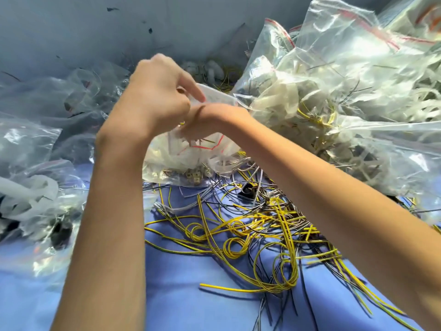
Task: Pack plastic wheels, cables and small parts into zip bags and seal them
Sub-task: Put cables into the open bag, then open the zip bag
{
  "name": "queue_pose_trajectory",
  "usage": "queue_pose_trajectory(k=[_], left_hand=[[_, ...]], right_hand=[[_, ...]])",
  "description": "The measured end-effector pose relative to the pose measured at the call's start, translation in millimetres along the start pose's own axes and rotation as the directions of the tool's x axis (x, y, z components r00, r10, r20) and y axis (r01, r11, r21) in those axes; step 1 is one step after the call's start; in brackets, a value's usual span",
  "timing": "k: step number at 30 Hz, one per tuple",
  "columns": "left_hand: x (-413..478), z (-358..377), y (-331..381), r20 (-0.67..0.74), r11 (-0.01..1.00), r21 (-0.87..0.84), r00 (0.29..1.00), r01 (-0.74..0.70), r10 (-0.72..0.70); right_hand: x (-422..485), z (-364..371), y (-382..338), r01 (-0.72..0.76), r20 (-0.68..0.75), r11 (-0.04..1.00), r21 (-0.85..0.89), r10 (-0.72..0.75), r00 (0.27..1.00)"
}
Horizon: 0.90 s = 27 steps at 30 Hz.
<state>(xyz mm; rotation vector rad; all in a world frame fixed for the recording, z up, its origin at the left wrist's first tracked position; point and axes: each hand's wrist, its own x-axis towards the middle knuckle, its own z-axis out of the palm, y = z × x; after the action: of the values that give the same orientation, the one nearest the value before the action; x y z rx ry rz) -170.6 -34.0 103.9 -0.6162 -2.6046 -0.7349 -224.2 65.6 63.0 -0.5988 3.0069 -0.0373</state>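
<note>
Zip bags stuffed with white plastic strips and wires are heaped along the right edge of the blue surface, up to its far right corner. More clear bags lie along its left edge. Between the two heaps, from the middle towards the near right corner, a loose tangle of yellow and grey cables lies spread on the surface. At the far end of that tangle you hold one open bag with a red line at its mouth. Your left hand pinches the bag's upper lip with curled fingers, the forefinger stretched along it. Your right hand bends down at the wrist into the mouth. Its fingers are blurred and partly hidden, so I cannot tell whether they hold anything. Small metal parts sit in the bag's bottom. A small black part lies near it among the cables.
</note>
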Motion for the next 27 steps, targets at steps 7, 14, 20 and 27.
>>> queue_pose_trajectory(k=[7, 14, 20, 27], left_hand=[[2.6, 2.5, -10.5, -0.099, 0.988, 0.035, 0.984, 0.150, -0.146], [1.7, 1.7, -17.6, -0.134, 0.974, 0.033, 0.967, 0.225, -0.219], [3.2, 4.6, -19.4, -0.040, 0.978, 0.029, 0.978, 0.207, -0.206], [2.9, 4.5, -16.5, 0.065, 0.995, 0.047, 0.993, 0.092, -0.095]], right_hand=[[-64.3, 15.0, -4.7, 0.251, -0.699, 0.955, 0.157, -0.072, 0.712], [-63.9, 54.3, -5.5, 0.201, -0.126, 0.976, 0.077, -0.191, 0.973], [-73.7, 27.6, 22.3, 0.093, -0.012, 0.953, 0.288, -0.093, 0.996], [-94.0, 30.4, 42.8, -0.062, 0.112, 0.987, 0.151, 0.046, 0.993]])
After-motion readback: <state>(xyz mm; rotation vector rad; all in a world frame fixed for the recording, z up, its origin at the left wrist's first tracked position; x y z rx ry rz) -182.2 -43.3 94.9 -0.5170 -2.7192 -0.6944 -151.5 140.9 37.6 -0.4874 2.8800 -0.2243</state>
